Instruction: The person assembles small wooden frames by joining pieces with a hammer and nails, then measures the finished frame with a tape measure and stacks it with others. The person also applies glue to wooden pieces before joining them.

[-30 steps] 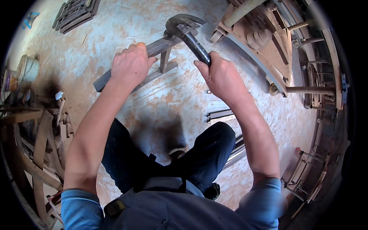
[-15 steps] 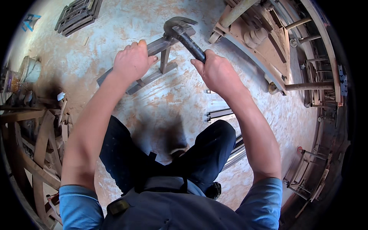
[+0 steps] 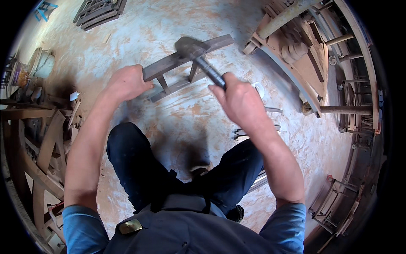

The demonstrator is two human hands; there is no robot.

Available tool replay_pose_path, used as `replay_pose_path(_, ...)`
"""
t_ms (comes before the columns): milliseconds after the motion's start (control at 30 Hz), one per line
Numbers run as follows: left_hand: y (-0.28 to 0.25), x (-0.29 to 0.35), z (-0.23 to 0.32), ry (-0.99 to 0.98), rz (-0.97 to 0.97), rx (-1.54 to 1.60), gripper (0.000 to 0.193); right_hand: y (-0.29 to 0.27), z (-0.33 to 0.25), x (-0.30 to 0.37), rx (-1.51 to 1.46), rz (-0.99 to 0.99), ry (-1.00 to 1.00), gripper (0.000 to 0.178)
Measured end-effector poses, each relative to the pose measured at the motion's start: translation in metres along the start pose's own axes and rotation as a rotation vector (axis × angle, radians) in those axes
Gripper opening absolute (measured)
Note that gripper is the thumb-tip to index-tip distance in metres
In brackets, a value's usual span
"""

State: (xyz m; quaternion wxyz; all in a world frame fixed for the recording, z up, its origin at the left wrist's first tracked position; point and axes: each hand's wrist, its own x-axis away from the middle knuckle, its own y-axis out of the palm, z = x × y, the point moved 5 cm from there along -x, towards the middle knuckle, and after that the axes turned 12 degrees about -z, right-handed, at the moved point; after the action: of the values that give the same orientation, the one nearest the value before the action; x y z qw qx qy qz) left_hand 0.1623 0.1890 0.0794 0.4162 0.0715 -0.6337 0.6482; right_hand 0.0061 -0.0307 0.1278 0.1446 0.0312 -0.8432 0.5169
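My left hand (image 3: 127, 82) is closed around the left end of a dark wooden frame (image 3: 163, 65). Two long rails joined by short crosspieces make up this frame, which lies slanted ahead of me with its far rail uppermost. In my right hand (image 3: 243, 99) is a claw hammer (image 3: 212, 73), gripped by its dark handle. The hammer's head is smeared by motion and overlaps the upper rail near its middle; whether they touch I cannot tell.
Dark strips (image 3: 242, 133) lie on the floor by my right knee, with a white round object (image 3: 259, 89) beyond. A wooden rack (image 3: 292, 84) stands right. Scrap wood (image 3: 44, 156) is piled left, near a bucket (image 3: 43, 63). Stacked frames (image 3: 99, 15) lie far off.
My left hand has shifted from partway along the rail to its left end, and the frame now reaches farther right. The hammer head has moved from near the rail's right end toward its middle.
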Motion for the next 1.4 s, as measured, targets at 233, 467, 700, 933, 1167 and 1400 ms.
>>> replay_pose_path(233,0.003,0.000,0.002,-0.026,0.019,-0.014,0.037,-0.013,-0.035,0.000,-0.082,-0.018,-0.119,0.036)
replay_pose_path(467,0.002,-0.001,0.004,-0.011,0.030,-0.053,0.038,-0.004,-0.031,-0.017,0.068,-0.129,-0.097,0.035)
replay_pose_path(700,0.004,-0.002,0.004,-0.020,0.002,-0.008,0.037,-0.005,-0.038,-0.005,-0.044,-0.076,-0.111,0.037)
replay_pose_path(933,-0.002,0.006,0.004,-0.027,0.022,-0.056,0.046,-0.011,-0.018,-0.014,0.014,-0.172,0.023,0.037)
replay_pose_path(1167,0.003,0.001,0.003,-0.021,0.046,-0.089,0.044,-0.047,0.021,-0.008,-0.058,0.109,0.121,0.041)
replay_pose_path(1400,0.003,0.001,0.002,-0.026,0.030,-0.084,0.043,-0.047,0.026,-0.011,-0.134,0.030,0.184,0.042)
